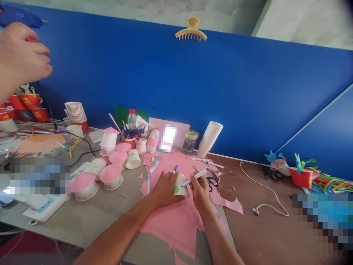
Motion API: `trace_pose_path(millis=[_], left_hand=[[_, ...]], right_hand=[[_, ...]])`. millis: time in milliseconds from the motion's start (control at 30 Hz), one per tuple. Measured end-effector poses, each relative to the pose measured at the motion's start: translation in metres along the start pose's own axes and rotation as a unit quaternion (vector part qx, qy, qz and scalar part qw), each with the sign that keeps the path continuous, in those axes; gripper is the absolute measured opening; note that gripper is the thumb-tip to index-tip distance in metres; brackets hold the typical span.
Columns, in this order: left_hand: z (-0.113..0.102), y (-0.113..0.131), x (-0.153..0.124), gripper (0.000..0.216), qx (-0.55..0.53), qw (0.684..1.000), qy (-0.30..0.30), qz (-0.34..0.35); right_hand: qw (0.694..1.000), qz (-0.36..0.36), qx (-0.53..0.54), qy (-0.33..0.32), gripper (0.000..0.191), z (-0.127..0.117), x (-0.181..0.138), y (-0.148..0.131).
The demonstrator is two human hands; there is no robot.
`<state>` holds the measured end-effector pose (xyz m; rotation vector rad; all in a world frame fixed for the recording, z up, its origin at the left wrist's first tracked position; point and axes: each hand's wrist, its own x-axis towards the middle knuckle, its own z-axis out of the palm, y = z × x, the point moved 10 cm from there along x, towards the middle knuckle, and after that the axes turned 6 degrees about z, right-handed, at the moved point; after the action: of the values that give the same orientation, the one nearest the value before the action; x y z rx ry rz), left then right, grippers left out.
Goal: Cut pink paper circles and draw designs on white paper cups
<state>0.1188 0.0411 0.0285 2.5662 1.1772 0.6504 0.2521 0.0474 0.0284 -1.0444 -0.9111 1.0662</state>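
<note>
My left hand [163,189] is wrapped around a white paper cup [180,187] with a green mark on its side, which lies tipped over the pink paper. A white marker [194,177] with a blue end is pinched in my right hand [200,187], its tip at or very near the cup's wall. Whether the tip touches the cup, I cannot tell. Beneath both hands spreads cut pink paper [168,228]. Black-handled scissors [213,183] lie just right of my right hand, partly hidden by it. Another marker [153,167] rests beyond my left hand.
Several paper cups with pink paper tops [110,173] stand to the left. At the back are a stack of paper cups [211,139], a glass jar [190,141] and a lit phone [168,138]. Another person's hand [24,55] grips a blue glue gun [20,16] at upper left.
</note>
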Motion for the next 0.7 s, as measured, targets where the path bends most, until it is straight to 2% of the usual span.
trace_pose_path(millis=[700], left_hand=[[-0.0003, -0.0002, 0.0011, 0.086, 0.011, 1.000, 0.011, 0.007]], right_hand=[[1.000, -0.008, 0.004, 0.008, 0.030, -0.0039, 0.0040, 0.0057]])
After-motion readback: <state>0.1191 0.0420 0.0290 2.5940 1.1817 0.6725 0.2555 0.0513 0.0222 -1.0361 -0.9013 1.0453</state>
